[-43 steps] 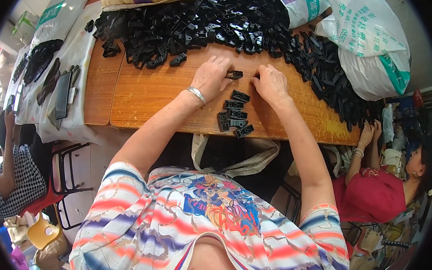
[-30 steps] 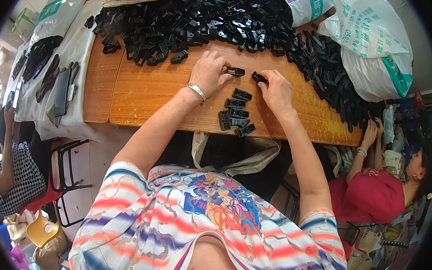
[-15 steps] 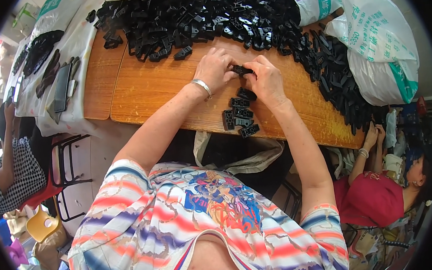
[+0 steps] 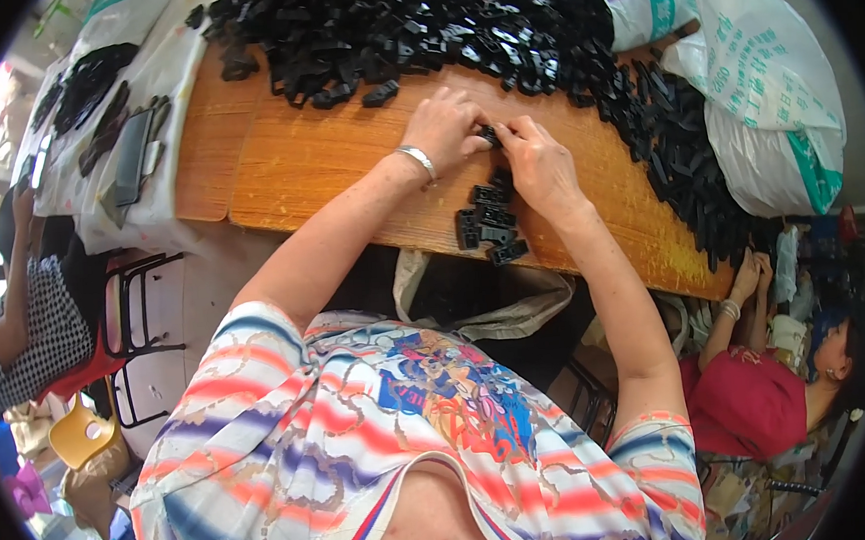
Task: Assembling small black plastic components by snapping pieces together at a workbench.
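Note:
Between my fingertips, over the middle of the wooden table (image 4: 326, 182), is a small black plastic part (image 4: 489, 137). My left hand (image 4: 446, 129) pinches it from one side, and my right hand (image 4: 543, 165) grips it from the other. Fingers cover much of the part, so its shape is hard to make out. Just below my hands, a small group of black blocky parts (image 4: 491, 228) lies near the table's front edge, several of them touching. Across the far side spreads a big heap of similar black parts (image 4: 416, 30).
Long black pieces (image 4: 680, 152) are piled along the right side. White plastic bags (image 4: 770, 76) stand behind them. A person in a red top (image 4: 748, 403) works at the right end; another in a checked top (image 4: 31, 333) sits at the left. A phone-like dark slab (image 4: 130, 161) lies on the left cover.
The black part has turned between my fingers and now shows less. Both hands stay close together in nearly the same place. The view has shifted slightly.

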`<move>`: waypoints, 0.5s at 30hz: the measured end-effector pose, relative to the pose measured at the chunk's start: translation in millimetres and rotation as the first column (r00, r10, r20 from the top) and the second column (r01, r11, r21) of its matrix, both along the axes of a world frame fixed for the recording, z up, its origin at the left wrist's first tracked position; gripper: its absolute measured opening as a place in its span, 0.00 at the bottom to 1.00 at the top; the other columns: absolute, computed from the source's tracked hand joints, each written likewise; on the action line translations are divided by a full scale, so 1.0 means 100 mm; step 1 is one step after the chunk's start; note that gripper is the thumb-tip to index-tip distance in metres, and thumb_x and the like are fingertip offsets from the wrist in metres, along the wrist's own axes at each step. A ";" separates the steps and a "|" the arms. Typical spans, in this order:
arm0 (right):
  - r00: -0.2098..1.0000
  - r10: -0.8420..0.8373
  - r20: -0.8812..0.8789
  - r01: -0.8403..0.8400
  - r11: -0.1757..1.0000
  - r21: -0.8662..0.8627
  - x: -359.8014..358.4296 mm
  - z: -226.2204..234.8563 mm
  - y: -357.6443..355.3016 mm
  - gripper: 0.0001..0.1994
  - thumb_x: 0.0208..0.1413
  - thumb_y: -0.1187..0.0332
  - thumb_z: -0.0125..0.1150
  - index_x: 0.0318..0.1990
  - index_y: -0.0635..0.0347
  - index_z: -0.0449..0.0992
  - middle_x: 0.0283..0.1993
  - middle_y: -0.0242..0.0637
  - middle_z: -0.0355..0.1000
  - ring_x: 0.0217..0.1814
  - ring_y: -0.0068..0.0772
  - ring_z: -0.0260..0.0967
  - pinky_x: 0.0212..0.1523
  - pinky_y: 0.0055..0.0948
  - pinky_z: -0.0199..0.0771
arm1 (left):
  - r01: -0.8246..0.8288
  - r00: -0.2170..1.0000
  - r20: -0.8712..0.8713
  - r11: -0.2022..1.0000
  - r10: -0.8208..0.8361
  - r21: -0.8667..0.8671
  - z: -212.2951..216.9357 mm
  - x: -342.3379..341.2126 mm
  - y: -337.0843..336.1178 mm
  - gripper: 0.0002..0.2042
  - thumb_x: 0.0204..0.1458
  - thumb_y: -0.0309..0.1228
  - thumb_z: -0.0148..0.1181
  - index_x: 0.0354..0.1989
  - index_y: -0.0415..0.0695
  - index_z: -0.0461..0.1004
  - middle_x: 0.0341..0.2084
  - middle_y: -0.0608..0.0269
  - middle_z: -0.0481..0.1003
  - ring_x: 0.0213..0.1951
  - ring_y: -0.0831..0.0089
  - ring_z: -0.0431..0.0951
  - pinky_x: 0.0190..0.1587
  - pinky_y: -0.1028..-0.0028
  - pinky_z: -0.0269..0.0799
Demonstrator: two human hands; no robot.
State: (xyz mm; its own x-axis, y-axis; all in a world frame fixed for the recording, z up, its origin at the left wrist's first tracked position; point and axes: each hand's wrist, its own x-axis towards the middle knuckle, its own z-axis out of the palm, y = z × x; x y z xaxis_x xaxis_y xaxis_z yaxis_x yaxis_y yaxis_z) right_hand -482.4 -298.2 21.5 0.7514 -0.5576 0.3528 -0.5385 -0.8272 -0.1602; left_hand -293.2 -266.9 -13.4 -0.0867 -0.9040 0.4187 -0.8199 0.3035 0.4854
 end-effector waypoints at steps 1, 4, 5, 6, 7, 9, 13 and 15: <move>0.999 -0.027 -0.017 0.028 0.999 0.022 -0.02 0.03 -0.01 0.13 0.55 0.74 0.55 0.47 0.59 0.78 0.41 0.42 0.72 0.44 0.47 0.73 0.41 0.42 0.76 | 0.000 1.000 0.008 1.000 0.000 0.007 0.01 -0.02 0.01 0.11 0.44 0.34 0.68 0.36 0.47 0.80 0.35 0.62 0.75 0.45 0.59 0.73 0.48 0.62 0.71; 0.998 -0.044 -0.049 0.051 0.989 0.141 -0.07 0.11 0.02 0.10 0.56 0.72 0.57 0.44 0.57 0.81 0.39 0.40 0.73 0.41 0.47 0.74 0.40 0.41 0.76 | 0.070 0.998 -0.003 0.990 -0.070 0.124 0.10 0.04 0.09 0.12 0.43 0.33 0.69 0.38 0.47 0.79 0.36 0.60 0.76 0.46 0.58 0.73 0.50 0.62 0.71; 0.999 -0.037 0.005 0.035 0.981 0.191 -0.11 0.11 0.02 0.08 0.56 0.70 0.60 0.41 0.56 0.82 0.37 0.39 0.74 0.39 0.47 0.75 0.40 0.41 0.75 | -0.011 1.000 0.030 1.000 0.011 0.016 0.16 0.10 0.15 0.13 0.43 0.32 0.69 0.38 0.46 0.79 0.37 0.60 0.76 0.46 0.58 0.73 0.50 0.63 0.71; 1.000 -0.030 0.009 0.028 0.981 0.190 -0.14 0.11 0.05 0.08 0.56 0.70 0.60 0.41 0.56 0.82 0.37 0.39 0.74 0.39 0.47 0.75 0.40 0.41 0.75 | -0.086 0.994 0.054 0.992 0.091 -0.092 0.22 0.19 0.22 0.13 0.43 0.32 0.70 0.38 0.46 0.79 0.37 0.59 0.75 0.46 0.58 0.73 0.51 0.63 0.71; 0.999 -0.031 0.026 0.025 0.978 0.209 -0.18 0.13 0.10 0.07 0.55 0.70 0.61 0.40 0.56 0.82 0.37 0.39 0.74 0.39 0.47 0.75 0.39 0.41 0.75 | -0.175 0.983 0.032 0.973 0.182 -0.151 0.29 0.30 0.29 0.13 0.44 0.30 0.69 0.39 0.45 0.79 0.39 0.58 0.75 0.47 0.59 0.72 0.51 0.64 0.71; 0.998 -0.044 0.041 0.033 0.973 0.228 -0.21 0.14 0.13 0.07 0.55 0.69 0.62 0.39 0.57 0.82 0.36 0.40 0.74 0.38 0.47 0.75 0.39 0.41 0.75 | -0.345 0.925 0.088 0.916 0.369 -0.207 0.27 0.53 0.38 0.13 0.46 0.30 0.68 0.41 0.44 0.78 0.39 0.59 0.74 0.45 0.59 0.72 0.49 0.64 0.72; 0.988 -0.080 0.128 0.037 0.949 0.312 -0.22 0.10 -0.12 0.06 0.54 0.69 0.63 0.36 0.59 0.82 0.35 0.43 0.76 0.38 0.47 0.75 0.39 0.39 0.75 | -0.428 0.873 0.206 0.897 0.442 -0.111 0.12 0.72 0.37 0.12 0.46 0.31 0.69 0.40 0.44 0.78 0.36 0.61 0.73 0.43 0.61 0.73 0.45 0.67 0.73; 0.959 -0.149 0.240 0.092 0.968 0.234 -0.22 0.04 -0.33 0.06 0.54 0.69 0.62 0.34 0.59 0.82 0.36 0.45 0.76 0.38 0.49 0.76 0.40 0.40 0.76 | -0.405 0.890 0.175 0.907 0.420 -0.115 0.12 0.67 0.29 0.12 0.46 0.30 0.69 0.38 0.44 0.76 0.36 0.60 0.74 0.42 0.60 0.74 0.45 0.66 0.73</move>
State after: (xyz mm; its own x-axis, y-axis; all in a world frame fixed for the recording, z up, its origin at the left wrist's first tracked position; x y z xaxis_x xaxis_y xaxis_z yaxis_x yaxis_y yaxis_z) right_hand -504.2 -331.6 25.5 0.5753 -0.7231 0.3823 -0.5502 -0.6880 -0.4733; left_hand -226.5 -237.4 -1.5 0.2023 -0.8431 0.4983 -0.9537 -0.0540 0.2959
